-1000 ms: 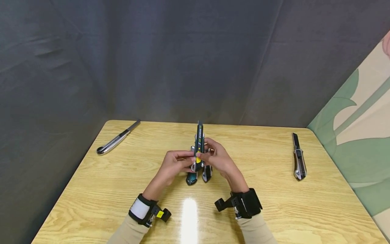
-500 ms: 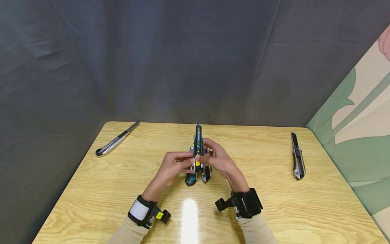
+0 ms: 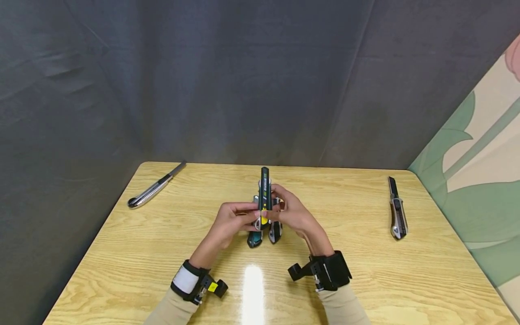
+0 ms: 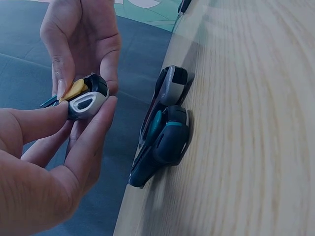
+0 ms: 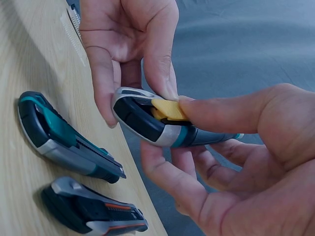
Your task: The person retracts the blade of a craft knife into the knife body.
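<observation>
Both hands hold one dark utility knife [image 3: 265, 192] upright above the middle of the table, with its yellow slider [image 5: 170, 109] towards the person. My left hand [image 3: 230, 222] pinches the lower end of its handle between thumb and fingers. My right thumb presses on the slider, while the other fingers of my right hand [image 3: 294, 212] curl behind the handle. No blade shows beyond the knife's top end in the head view. Beneath it on the table lie a teal-and-black utility knife [image 5: 74, 137] and a black-and-silver one with orange lines [image 5: 93, 206], side by side.
A slim silver utility knife [image 3: 150, 192] lies at the table's back left with its blade out. Another silver-and-black utility knife [image 3: 399, 216], blade extended, lies on the right. Dark cloth [image 3: 260, 81] hangs behind the wooden table [image 3: 345, 203].
The blade tip that stuck out at the knife's top has slid back into the handle. The right thumb has moved slightly down with the yellow slider. The other knives stay put.
</observation>
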The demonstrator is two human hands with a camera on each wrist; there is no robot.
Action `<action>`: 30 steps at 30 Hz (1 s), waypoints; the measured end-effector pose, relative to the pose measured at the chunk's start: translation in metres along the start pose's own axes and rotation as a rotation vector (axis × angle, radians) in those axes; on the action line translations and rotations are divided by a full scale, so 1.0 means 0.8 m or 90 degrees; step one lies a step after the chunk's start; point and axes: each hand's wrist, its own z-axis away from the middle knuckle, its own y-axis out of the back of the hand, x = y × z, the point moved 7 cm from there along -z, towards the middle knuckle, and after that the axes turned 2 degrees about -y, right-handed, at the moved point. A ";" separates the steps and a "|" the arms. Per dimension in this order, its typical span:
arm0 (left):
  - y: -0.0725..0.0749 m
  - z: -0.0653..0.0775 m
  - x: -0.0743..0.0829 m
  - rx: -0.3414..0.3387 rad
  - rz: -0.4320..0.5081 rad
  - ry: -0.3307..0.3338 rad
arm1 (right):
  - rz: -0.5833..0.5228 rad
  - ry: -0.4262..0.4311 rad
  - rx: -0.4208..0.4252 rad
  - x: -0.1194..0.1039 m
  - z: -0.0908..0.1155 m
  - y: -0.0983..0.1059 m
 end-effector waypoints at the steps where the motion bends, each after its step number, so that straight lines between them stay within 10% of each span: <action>1: 0.000 0.000 0.000 0.000 -0.001 0.000 | 0.004 0.003 -0.004 0.000 0.000 0.000; 30: -0.001 -0.001 0.002 -0.015 0.009 -0.020 | -0.014 -0.020 -0.032 -0.019 0.009 -0.001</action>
